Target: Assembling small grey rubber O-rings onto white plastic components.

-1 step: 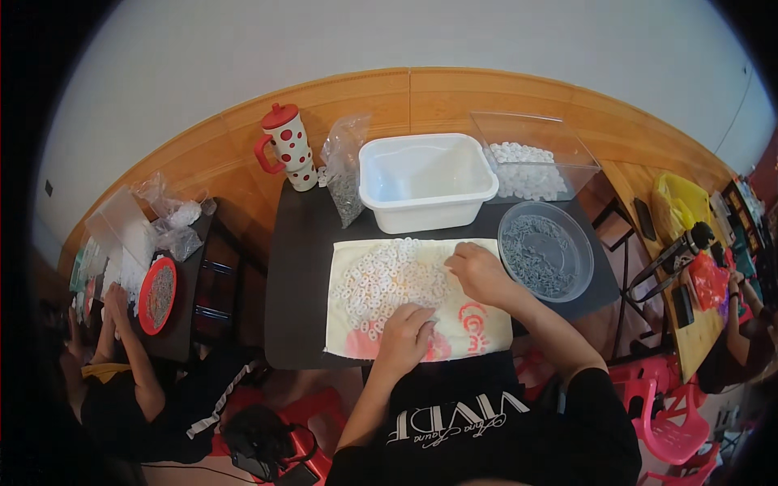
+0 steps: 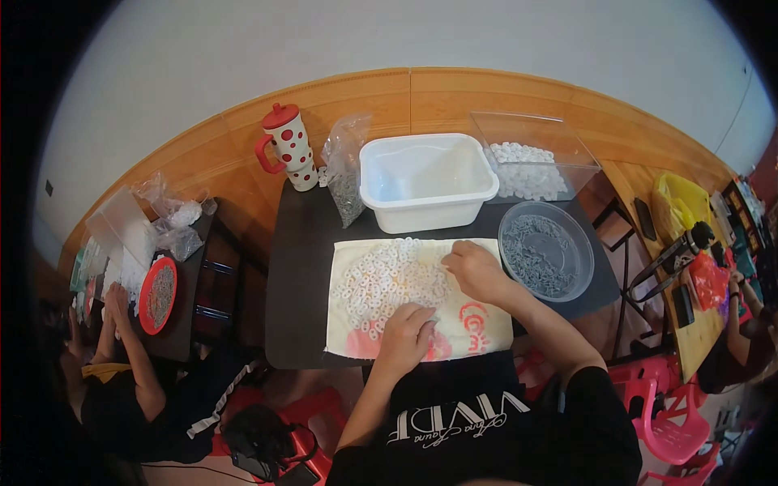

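Here both hands (image 2: 442, 304) press flat, grasping nothing, on a cloth (image 2: 478, 336) over the black table (image 2: 300, 275) by a wood-panelled wall (image 2: 454, 93).

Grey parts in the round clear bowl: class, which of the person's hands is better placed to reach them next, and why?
Probably the right hand: it rests at the cloth's right edge, beside the round clear bowl. The left hand is farther away.

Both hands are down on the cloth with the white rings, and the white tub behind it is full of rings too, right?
Not quite. In the head view the white tub is empty. The rest holds: the left hand and right hand both rest on the cloth among the white rings. More white pieces lie in the clear container to the tub's right.
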`<state>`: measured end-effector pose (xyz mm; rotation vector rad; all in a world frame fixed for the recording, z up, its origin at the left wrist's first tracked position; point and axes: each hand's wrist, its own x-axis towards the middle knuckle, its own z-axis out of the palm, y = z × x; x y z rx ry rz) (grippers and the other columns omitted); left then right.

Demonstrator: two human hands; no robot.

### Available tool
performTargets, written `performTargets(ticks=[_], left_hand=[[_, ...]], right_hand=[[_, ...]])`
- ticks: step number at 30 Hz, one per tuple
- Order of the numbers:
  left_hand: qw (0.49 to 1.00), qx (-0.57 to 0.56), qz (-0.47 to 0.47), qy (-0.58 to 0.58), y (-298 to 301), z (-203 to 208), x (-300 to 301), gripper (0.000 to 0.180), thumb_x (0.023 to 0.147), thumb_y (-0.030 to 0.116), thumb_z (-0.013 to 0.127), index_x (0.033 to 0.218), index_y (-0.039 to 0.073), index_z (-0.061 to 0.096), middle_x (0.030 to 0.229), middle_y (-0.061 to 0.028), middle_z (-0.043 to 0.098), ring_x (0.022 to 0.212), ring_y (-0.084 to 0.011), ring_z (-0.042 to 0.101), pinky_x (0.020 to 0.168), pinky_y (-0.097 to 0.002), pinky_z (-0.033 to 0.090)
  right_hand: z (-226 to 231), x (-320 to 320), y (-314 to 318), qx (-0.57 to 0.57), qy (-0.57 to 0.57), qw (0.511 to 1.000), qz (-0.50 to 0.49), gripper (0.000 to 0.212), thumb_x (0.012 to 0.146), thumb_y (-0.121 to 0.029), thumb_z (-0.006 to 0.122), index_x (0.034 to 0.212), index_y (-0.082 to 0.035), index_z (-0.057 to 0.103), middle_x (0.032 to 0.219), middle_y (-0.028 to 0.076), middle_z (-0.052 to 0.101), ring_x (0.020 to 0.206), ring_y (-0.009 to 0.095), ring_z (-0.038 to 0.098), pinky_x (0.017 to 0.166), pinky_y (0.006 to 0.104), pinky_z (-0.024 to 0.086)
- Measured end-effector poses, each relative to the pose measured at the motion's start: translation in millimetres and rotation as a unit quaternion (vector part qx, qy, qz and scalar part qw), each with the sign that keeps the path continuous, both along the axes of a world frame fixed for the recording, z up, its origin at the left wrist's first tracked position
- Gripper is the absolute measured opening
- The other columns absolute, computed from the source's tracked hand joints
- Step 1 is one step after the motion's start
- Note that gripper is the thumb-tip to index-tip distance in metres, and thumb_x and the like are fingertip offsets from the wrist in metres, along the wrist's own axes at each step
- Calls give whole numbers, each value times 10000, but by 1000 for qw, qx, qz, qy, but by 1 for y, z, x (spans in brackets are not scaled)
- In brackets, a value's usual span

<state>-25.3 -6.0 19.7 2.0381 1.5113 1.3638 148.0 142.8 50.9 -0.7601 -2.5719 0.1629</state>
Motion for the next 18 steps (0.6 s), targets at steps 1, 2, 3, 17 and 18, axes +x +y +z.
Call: performTargets(ticks=[1, 2, 3, 17, 18], left_hand=[[1000, 1, -2, -1, 0, -1, 0, 231, 761, -25, 672, 992, -18, 671, 906, -164, 628, 801, -330, 630, 689, -373, 514], [1000, 1, -1, -1, -1, 0, 1, 231, 761, -25, 672, 992, -18, 671, 906, -164, 628, 801, -330, 630, 689, -373, 514], [1000, 2, -3, -2, -2, 0, 1, 230, 761, -23, 671, 991, -18, 670, 902, -163, 627, 798, -330, 628, 688, -375, 512], [922, -160, -71, -344, 0, 13, 7, 261, 939, 7, 574, 1192, -36, 622, 910, -71, 679, 694, -75, 600, 575, -201, 472], [922, -164, -79, -343, 1, 12, 8, 261, 939, 7, 574, 1192, -36, 622, 910, -71, 679, 694, -75, 600, 575, -201, 472]], right_hand=[[-2, -7, 3, 2, -10, 1000, 1, 107, 740, -55, 631, 844, -35, 648, 873, 151, 566, 886, 333, 578, 764, 417, 483], [-4, -11, 4, 4, -21, 1000, 1, 106, 747, -59, 638, 850, -40, 649, 870, 151, 565, 890, 335, 580, 763, 419, 486], [-7, -12, 5, 5, -21, 1000, 1, 106, 747, -59, 638, 850, -40, 649, 870, 151, 565, 890, 335, 580, 763, 419, 486], [6, 12, -60, -49, 169, 975, 137, 167, 711, 13, 657, 871, -30, 641, 878, 122, 594, 790, 309, 611, 675, 381, 509], [7, 11, -67, -15, 163, 975, 152, 188, 690, 2, 670, 874, -29, 648, 900, 122, 607, 806, 295, 616, 686, 374, 512]])
